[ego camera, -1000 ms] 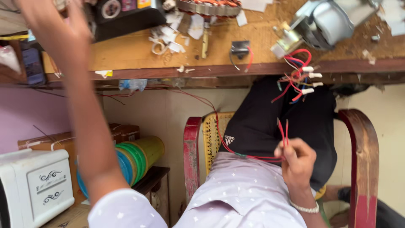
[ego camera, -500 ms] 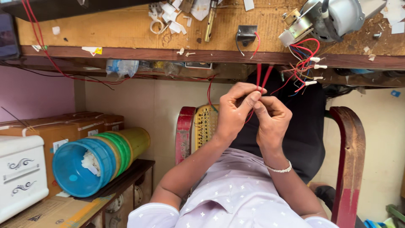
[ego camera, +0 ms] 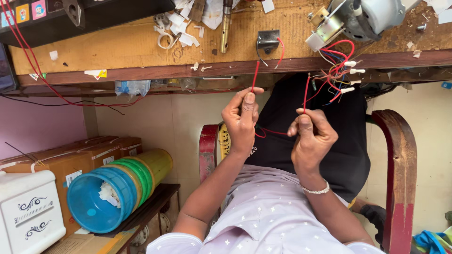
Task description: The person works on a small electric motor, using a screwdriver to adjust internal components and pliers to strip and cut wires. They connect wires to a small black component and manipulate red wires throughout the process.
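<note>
My left hand [ego camera: 241, 123] pinches one end of a thin red wire [ego camera: 255, 75], which sticks up past my thumb. My right hand [ego camera: 311, 138], with a bead bracelet on the wrist, pinches the wire's other end, and that end also points up. The wire's middle sags in a short loop between the two hands, over my dark lap. Both hands are just below the edge of the wooden workbench [ego camera: 141, 51]. On the bench at the upper right lies a small electric motor [ego camera: 362, 19]. Its red leads with white tips [ego camera: 346, 70] hang down close to my right hand.
A metal-shafted tool [ego camera: 225, 23], a small metal part [ego camera: 267, 40] and white scraps lie on the bench. At the left are stacked coloured buckets [ego camera: 113, 193], cardboard boxes [ego camera: 70, 160] and a white appliance [ego camera: 28, 211]. A red chair frame [ego camera: 400, 174] surrounds me.
A second ago my left arm reached up to the bench. It then came down to meet the right hand on the red wire. Now the hands have drawn apart.
</note>
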